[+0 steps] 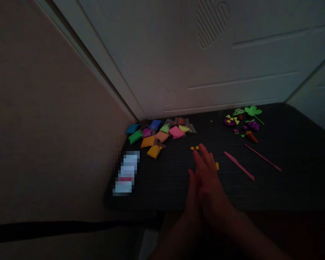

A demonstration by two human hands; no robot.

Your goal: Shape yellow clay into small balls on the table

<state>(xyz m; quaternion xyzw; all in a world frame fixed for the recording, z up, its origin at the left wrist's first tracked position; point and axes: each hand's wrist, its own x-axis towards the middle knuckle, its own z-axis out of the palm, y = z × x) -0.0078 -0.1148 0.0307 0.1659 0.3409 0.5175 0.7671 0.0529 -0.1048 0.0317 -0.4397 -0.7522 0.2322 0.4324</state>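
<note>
My left hand (193, 195) and my right hand (209, 182) are pressed palm to palm above the front of the dark table, fingers stretched forward. Whatever lies between the palms, if anything, is hidden. Just beyond the fingertips are two small yellow balls (194, 148). A yellow clay piece (217, 166) shows partly from behind my right hand. To the right lie a pink plastic clay knife (239, 166) and a thin pink modelling stick (263, 157), neither touched by a hand.
Several coloured clay packets (162, 135) are grouped at the back left of the table (168, 187). A blurred-out bright rectangle (126, 173) lies at the left edge. Small clay figures, including a green clover shape (252, 111) and an orange carrot shape (251, 136), sit at the back right. A white panel (162, 54) stands behind.
</note>
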